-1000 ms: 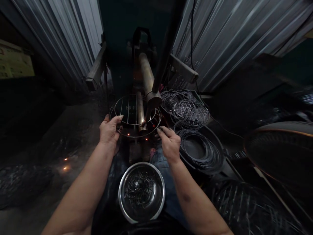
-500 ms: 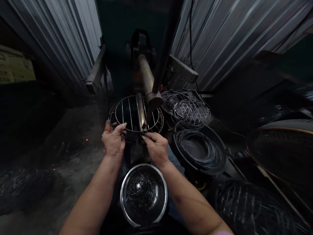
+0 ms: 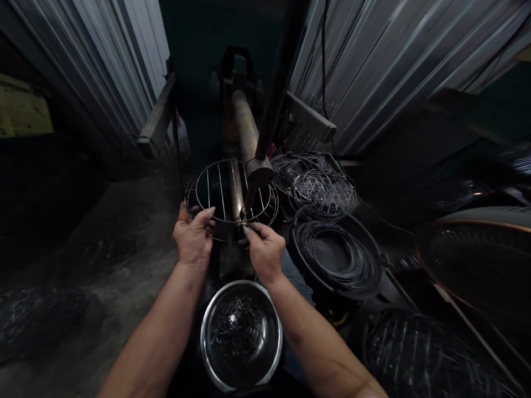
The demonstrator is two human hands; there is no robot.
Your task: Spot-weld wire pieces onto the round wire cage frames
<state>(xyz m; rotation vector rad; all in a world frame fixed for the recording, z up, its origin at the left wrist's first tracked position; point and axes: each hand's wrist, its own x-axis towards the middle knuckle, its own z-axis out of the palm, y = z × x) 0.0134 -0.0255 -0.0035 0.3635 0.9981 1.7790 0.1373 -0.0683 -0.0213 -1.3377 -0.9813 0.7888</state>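
A round wire rack [image 3: 222, 193] with parallel bars lies across a metal rod, under the tip of the machine's upper arm [image 3: 249, 130]. My left hand [image 3: 194, 235] grips the rack's near left rim, thumb on top. My right hand [image 3: 265, 246] is closed in a pinch at the near rim, right beside the machine's tip. What its fingertips hold is too small to make out. Below both hands sits a steel bowl [image 3: 277, 354] containing many short metal pieces [image 3: 238, 326].
Several wire racks [image 3: 321, 188] are piled at the right, behind a black basin [image 3: 375, 260] with coiled wire rings. Wooden beams [image 3: 155, 121] stick out on both sides of the machine. Black plastic-wrapped bundles [image 3: 431, 348] lie at the lower right.
My right hand has shifted slightly, its fingertips now closer to the machine's tip. The orange sparks at the left are gone. The left hand keeps its hold on the rack.
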